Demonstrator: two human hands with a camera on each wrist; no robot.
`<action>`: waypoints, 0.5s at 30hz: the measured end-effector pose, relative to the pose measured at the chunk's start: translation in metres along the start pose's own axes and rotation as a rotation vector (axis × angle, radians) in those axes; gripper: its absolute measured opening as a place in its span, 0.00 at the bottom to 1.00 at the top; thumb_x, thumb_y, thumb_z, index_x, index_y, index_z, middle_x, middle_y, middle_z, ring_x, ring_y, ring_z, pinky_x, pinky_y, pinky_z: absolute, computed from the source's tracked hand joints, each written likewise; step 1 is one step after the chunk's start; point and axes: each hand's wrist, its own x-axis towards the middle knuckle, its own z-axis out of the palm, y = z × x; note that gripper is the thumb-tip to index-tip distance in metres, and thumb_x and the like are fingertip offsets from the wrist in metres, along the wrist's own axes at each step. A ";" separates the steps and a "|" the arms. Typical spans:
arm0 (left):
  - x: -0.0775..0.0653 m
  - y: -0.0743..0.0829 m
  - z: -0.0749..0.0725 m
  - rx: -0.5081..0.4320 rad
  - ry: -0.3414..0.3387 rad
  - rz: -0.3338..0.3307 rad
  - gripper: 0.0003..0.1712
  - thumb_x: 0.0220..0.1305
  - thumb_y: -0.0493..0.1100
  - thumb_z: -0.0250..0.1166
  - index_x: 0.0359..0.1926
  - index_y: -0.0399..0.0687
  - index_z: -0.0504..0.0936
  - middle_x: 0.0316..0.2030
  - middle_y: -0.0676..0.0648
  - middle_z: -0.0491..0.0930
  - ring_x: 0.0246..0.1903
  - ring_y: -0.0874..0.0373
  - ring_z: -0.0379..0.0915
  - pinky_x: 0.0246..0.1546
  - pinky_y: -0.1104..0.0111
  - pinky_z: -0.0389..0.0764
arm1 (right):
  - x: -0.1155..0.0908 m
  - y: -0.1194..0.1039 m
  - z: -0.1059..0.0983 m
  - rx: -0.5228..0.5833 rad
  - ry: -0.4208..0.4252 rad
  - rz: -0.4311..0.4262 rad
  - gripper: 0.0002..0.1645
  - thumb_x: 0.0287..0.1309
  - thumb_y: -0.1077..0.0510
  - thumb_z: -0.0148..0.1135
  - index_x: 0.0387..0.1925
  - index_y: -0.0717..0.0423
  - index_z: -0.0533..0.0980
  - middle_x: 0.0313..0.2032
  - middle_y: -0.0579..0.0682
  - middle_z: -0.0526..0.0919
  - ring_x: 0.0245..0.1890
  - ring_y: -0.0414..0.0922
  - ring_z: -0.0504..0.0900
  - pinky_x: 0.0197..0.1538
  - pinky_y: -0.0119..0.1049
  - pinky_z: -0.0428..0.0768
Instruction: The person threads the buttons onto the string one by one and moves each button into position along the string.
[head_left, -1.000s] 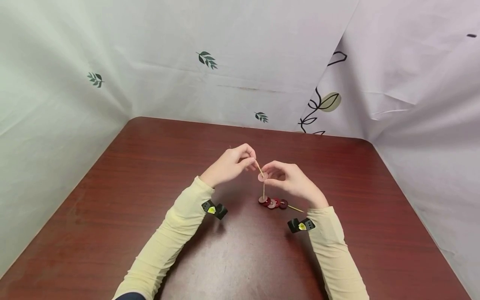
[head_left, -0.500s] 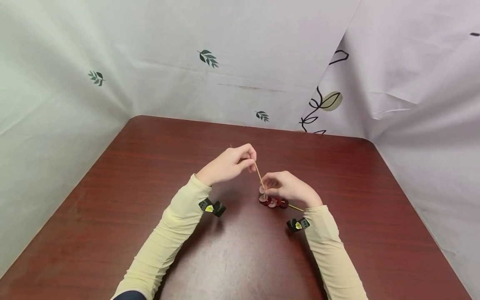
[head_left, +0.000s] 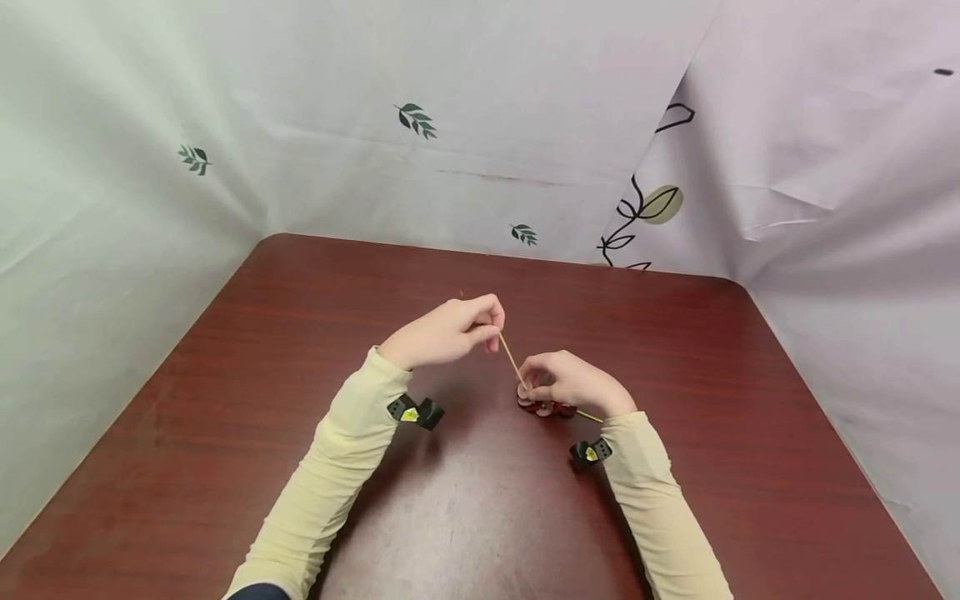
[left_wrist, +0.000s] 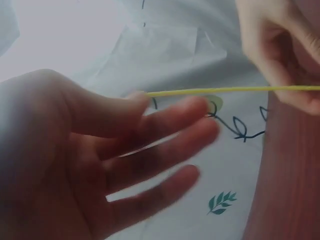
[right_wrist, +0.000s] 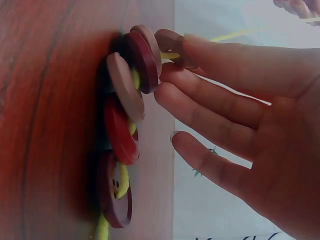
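Observation:
In the head view my left hand [head_left: 446,333] pinches a thin yellow cord [head_left: 512,360] between thumb and fingers and holds it raised. The cord runs taut down to my right hand [head_left: 581,385], low over the table. In the right wrist view, my right thumb and a finger pinch a pinkish-brown button [right_wrist: 171,42] with the cord through it. Close beside it, more threaded buttons sit in a row: a maroon button [right_wrist: 144,65], a pink button [right_wrist: 125,85], a red button [right_wrist: 119,130] and a dark maroon button [right_wrist: 112,190].
A reddish-brown wooden table [head_left: 315,292] lies under both hands. Pale patterned sheeting [head_left: 337,183] walls its far side and flanks. A yellow cord end [head_left: 590,416] sticks out beyond the button row, near the right wrist.
My right hand has come down with its button along the cord to the row on the table. My left hand has shifted slightly left, still pinching the cord, which now slants more.

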 end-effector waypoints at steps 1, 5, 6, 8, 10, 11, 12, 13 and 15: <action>-0.001 0.000 -0.002 0.009 -0.016 -0.011 0.04 0.72 0.38 0.53 0.37 0.49 0.70 0.27 0.55 0.83 0.31 0.62 0.77 0.33 0.70 0.69 | 0.000 0.000 0.001 0.006 -0.003 0.008 0.06 0.57 0.62 0.66 0.38 0.54 0.79 0.29 0.49 0.85 0.22 0.43 0.81 0.25 0.36 0.77; -0.003 -0.004 -0.008 0.056 -0.054 -0.039 0.04 0.71 0.38 0.53 0.36 0.49 0.70 0.28 0.55 0.83 0.31 0.61 0.76 0.32 0.70 0.69 | 0.002 0.002 0.002 0.035 -0.013 0.045 0.07 0.58 0.60 0.66 0.39 0.55 0.79 0.25 0.51 0.83 0.21 0.43 0.79 0.22 0.38 0.75; -0.004 -0.005 -0.009 0.069 -0.058 -0.044 0.04 0.71 0.37 0.52 0.36 0.49 0.70 0.28 0.55 0.83 0.31 0.61 0.77 0.33 0.70 0.69 | 0.002 0.004 0.003 0.041 -0.015 0.054 0.07 0.58 0.59 0.67 0.39 0.54 0.79 0.24 0.52 0.83 0.20 0.43 0.78 0.21 0.37 0.74; -0.005 -0.008 -0.010 0.084 -0.069 -0.053 0.04 0.71 0.37 0.52 0.36 0.48 0.70 0.29 0.53 0.83 0.32 0.59 0.77 0.33 0.70 0.69 | 0.002 0.005 0.003 0.052 -0.019 0.073 0.08 0.58 0.57 0.67 0.39 0.53 0.79 0.24 0.52 0.82 0.20 0.43 0.77 0.19 0.36 0.72; -0.005 -0.013 -0.011 0.092 -0.089 -0.067 0.05 0.70 0.36 0.52 0.34 0.48 0.70 0.29 0.51 0.83 0.32 0.60 0.78 0.32 0.70 0.69 | 0.003 0.007 0.004 0.056 -0.025 0.084 0.09 0.57 0.55 0.68 0.39 0.52 0.79 0.26 0.51 0.82 0.19 0.43 0.76 0.19 0.34 0.70; -0.006 -0.014 -0.011 0.091 -0.104 -0.083 0.06 0.70 0.35 0.53 0.34 0.47 0.69 0.29 0.50 0.83 0.32 0.59 0.77 0.32 0.70 0.69 | 0.003 0.008 0.004 0.050 -0.026 0.081 0.09 0.57 0.55 0.68 0.39 0.52 0.79 0.27 0.51 0.82 0.19 0.43 0.76 0.19 0.33 0.69; -0.007 -0.017 -0.012 0.091 -0.122 -0.097 0.07 0.69 0.35 0.52 0.33 0.47 0.69 0.29 0.48 0.82 0.31 0.60 0.77 0.31 0.71 0.69 | 0.004 0.009 0.005 0.045 -0.027 0.082 0.09 0.57 0.55 0.68 0.39 0.52 0.79 0.28 0.50 0.82 0.20 0.43 0.75 0.19 0.32 0.68; -0.008 -0.018 -0.012 0.095 -0.142 -0.107 0.07 0.68 0.33 0.52 0.32 0.47 0.68 0.29 0.47 0.82 0.30 0.60 0.75 0.30 0.71 0.68 | 0.005 0.009 0.005 0.036 -0.029 0.078 0.09 0.57 0.55 0.68 0.40 0.52 0.79 0.30 0.50 0.82 0.20 0.43 0.76 0.19 0.32 0.69; -0.010 -0.023 -0.014 0.112 -0.182 -0.135 0.08 0.65 0.32 0.53 0.30 0.47 0.69 0.28 0.48 0.80 0.27 0.61 0.71 0.29 0.71 0.66 | 0.005 0.009 0.005 0.003 -0.033 0.059 0.10 0.57 0.58 0.67 0.41 0.52 0.79 0.32 0.49 0.83 0.23 0.43 0.77 0.23 0.32 0.72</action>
